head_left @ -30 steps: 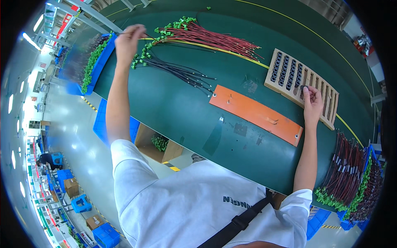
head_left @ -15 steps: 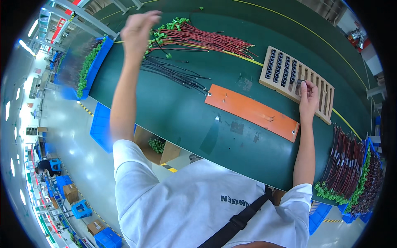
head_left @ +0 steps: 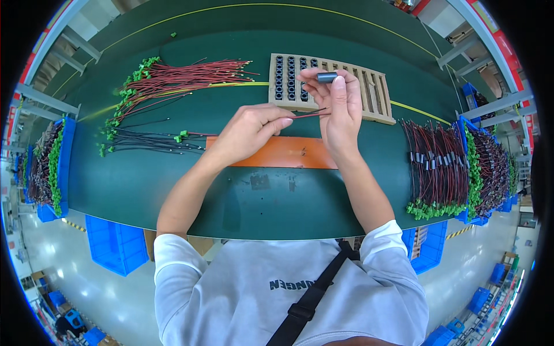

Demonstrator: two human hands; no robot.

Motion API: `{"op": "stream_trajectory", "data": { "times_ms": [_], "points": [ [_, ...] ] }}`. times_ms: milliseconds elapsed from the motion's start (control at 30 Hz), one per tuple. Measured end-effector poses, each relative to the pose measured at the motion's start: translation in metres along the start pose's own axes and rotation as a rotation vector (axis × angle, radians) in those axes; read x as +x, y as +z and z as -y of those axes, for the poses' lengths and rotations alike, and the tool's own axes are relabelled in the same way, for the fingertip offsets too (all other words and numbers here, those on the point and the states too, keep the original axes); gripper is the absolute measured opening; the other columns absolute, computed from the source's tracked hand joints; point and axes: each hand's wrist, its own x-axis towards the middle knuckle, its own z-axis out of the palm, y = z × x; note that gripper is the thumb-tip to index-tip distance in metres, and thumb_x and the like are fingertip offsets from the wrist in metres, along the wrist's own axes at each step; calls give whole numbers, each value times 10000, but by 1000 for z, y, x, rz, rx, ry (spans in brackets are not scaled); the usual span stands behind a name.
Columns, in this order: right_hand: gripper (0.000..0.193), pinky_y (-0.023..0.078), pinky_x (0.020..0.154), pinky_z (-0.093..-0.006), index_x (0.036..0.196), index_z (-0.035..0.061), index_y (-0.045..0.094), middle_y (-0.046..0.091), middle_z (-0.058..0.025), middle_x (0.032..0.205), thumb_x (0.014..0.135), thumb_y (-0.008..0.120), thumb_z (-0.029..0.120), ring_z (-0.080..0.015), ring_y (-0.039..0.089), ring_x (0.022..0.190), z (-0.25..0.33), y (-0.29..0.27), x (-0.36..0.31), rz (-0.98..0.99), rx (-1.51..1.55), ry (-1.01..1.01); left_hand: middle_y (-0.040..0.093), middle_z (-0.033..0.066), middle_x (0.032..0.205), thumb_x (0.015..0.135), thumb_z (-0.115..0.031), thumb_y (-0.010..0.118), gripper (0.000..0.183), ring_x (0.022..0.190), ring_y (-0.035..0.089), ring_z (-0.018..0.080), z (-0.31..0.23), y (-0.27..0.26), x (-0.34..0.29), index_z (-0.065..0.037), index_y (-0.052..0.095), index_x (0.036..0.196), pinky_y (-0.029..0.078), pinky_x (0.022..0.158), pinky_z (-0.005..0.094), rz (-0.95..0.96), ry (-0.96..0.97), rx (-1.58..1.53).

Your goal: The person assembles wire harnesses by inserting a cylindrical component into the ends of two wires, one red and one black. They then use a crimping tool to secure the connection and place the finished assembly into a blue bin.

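Observation:
My left hand [head_left: 245, 132] pinches a red and black wire pair [head_left: 310, 115], whose tips point toward my right palm. A green connector [head_left: 181, 136] on a red wire shows to the left, behind that hand. In my right hand [head_left: 343, 121] a dark grey cylindrical core [head_left: 327, 77] sits between thumb and fingers, tilted nearly level. The wire tips reach the base of my right palm, apart from the core. Both hands are above an orange plate [head_left: 277, 152], partly hidden by them. Just beyond lies a slotted tan tray [head_left: 380, 117] with rows of dark cores [head_left: 291, 78].
Red wires [head_left: 196, 74] with green connectors lie at the far left, black wires [head_left: 153, 141] nearer. To the right are wire assemblies with grey cores [head_left: 438, 167]. Blue bins [head_left: 64, 167] with more wires flank the green table [head_left: 202, 216]. A yellow line crosses the table.
My left hand has come from the far-left wires to the middle, now holding a wire pair. My right hand has lifted the core off the tray. The view has turned.

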Motion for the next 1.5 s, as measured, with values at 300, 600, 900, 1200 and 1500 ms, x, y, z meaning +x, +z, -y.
{"op": "stream_trajectory", "data": {
  "times_ms": [300, 600, 900, 1200, 1500],
  "points": [
    [307, 560, 876, -306, 1273, 19, 576, 735, -176, 1141, 1123, 488, 272, -210, 698, 1076, 11, -10, 5, -45, -169, -14, 635, 41, 806, 1010, -135, 669, 222, 720, 574, 102, 2, -19, -1, 34, 757, 1124, 452, 629, 267, -122, -32, -147],
    [257, 572, 827, -303, 1230, 21, 558, 725, -181, 1190, 1108, 526, 245, -184, 694, 1026, 3, -4, 2, -85, -185, 9, 620, 38, 800, 1009, -119, 667, 218, 718, 565, 101, 3, -20, -1, 29, 755, 1144, 445, 626, 268, -187, -31, -131],
    [233, 551, 760, -285, 1215, 26, 552, 726, -197, 1176, 1106, 530, 230, -156, 678, 934, 2, -5, 1, -66, -250, -16, 623, 44, 802, 992, -96, 679, 208, 717, 572, 114, 3, -19, -2, 21, 753, 1147, 456, 632, 277, -218, -18, -99],
    [216, 511, 641, -276, 1189, 58, 535, 712, -227, 1149, 1115, 508, 258, -174, 674, 794, 2, -3, 0, -42, 145, 226, 630, 67, 793, 978, -69, 688, 196, 706, 572, 151, 5, -16, -4, 19, 754, 1140, 459, 629, 300, -228, 145, -6],
    [204, 544, 683, -302, 1192, 65, 517, 711, -227, 1131, 1115, 505, 253, -205, 701, 823, 0, -2, -5, 12, 124, 208, 636, 65, 790, 981, -78, 684, 200, 701, 586, 150, 2, -17, -3, 10, 755, 1146, 468, 628, 302, -210, 93, -3]
  ]
}}
